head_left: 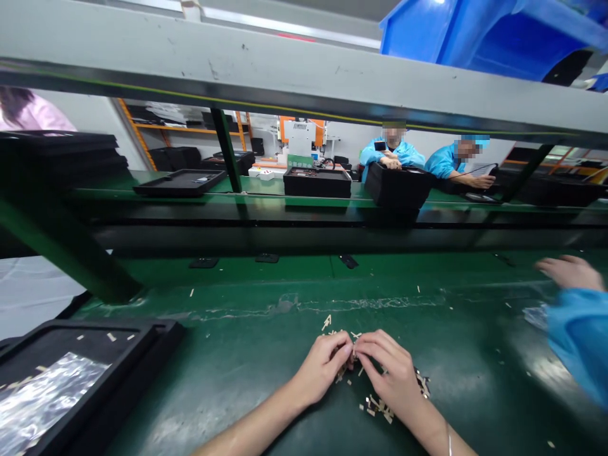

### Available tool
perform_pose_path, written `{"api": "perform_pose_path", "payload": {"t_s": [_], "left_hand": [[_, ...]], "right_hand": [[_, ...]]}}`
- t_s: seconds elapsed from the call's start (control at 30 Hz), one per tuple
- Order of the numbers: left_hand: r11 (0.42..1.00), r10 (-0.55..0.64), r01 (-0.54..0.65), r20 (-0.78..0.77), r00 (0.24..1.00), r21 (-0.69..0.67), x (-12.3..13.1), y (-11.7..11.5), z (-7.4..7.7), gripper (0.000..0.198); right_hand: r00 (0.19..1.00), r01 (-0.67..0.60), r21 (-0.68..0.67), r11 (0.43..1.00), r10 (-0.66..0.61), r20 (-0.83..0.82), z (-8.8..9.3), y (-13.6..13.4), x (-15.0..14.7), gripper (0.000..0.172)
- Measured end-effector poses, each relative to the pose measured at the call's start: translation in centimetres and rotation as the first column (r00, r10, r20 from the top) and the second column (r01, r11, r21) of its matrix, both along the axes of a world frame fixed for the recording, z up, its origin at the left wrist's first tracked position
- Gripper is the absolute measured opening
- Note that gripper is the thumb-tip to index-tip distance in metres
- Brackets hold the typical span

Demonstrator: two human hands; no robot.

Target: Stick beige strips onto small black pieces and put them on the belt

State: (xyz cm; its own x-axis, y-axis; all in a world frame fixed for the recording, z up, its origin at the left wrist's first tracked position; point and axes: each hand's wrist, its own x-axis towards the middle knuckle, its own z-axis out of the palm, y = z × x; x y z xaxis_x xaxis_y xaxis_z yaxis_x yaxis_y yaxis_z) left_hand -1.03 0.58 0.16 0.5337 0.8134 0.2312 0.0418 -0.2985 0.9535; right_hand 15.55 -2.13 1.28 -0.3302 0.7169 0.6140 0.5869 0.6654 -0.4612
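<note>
My left hand (327, 362) and my right hand (392, 370) meet fingertip to fingertip low over the green table (247, 361). Both are closed in a pinch. A tiny pale piece (354, 352) shows between the tips of the right thumb and fingers. Whatever the left fingers hold is hidden behind them. Under and around the hands lies a loose scatter of small tan strips (377, 406), some with dark or shiny parts. More tan strips (327, 323) lie just beyond my fingers.
A black tray (156, 335) with a clear plastic bag (52, 392) stands at left. A co-worker's blue sleeve (577, 342) reaches in from the right. Small dark flat parts (266, 258) line the far side. A grey shelf beam (285, 69) and green post (71, 247) frame the bench.
</note>
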Motion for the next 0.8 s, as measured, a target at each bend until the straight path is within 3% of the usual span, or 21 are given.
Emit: {"api": "perform_pose_path", "payload": {"t_s": [0.27, 0.43, 0.8], "left_hand": [[0.996, 0.032, -0.027, 0.053, 0.998, -0.086, 0.29, 0.24, -0.40, 0.029], [0.995, 0.076, -0.076, 0.003, 0.997, -0.067, 0.43, 0.30, -0.26, 0.027], [0.969, 0.160, -0.137, -0.102, 0.982, 0.207, 0.40, -0.13, -0.36, 0.023]], "right_hand": [[0.986, 0.123, -0.149, 0.981, -0.138, -0.093, -0.22, -0.29, -0.37, 0.007], [0.988, 0.130, -0.060, 0.990, -0.134, -0.078, -0.43, -0.30, -0.36, 0.008], [0.986, 0.140, -0.028, 0.990, -0.142, -0.091, -0.55, -0.24, -0.36, 0.007]]}}
